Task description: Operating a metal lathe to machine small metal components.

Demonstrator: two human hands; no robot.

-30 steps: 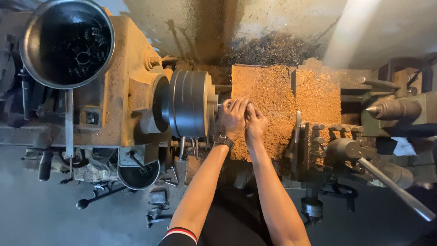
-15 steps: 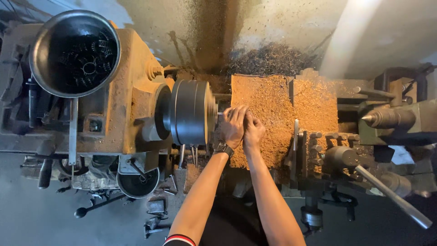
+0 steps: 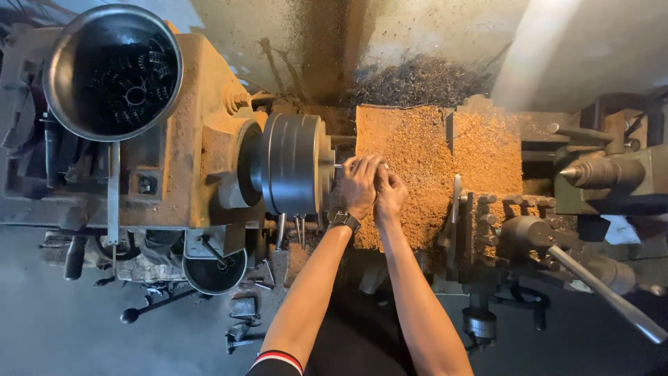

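Head camera looks straight down on an old lathe, and both hands are pressed together right at the nose of the chuck [image 3: 291, 164]. Compared with a second ago, very little has shifted: the left hand [image 3: 360, 185], wristwatch [image 3: 343, 218] on it, sat against the chuck face then and sits there now, and the right hand [image 3: 390, 196] remains tucked in beside it, touching. The fingers of both curl around a small metal workpiece [image 3: 341, 166], a thin bright stub poking from the chuck jaws; how firmly they pinch it I cannot tell, since the knuckles hide the grip. What changed is mostly the view, which has drifted so the steel bowl [image 3: 113, 72] of dark turned parts sits fuller in frame. So the hands look settled in fine work at the chuck, not travelling. Golden swarf [image 3: 417, 150] blankets the bed behind them, and the tailstock centre [image 3: 583, 173] stands well off to the right.
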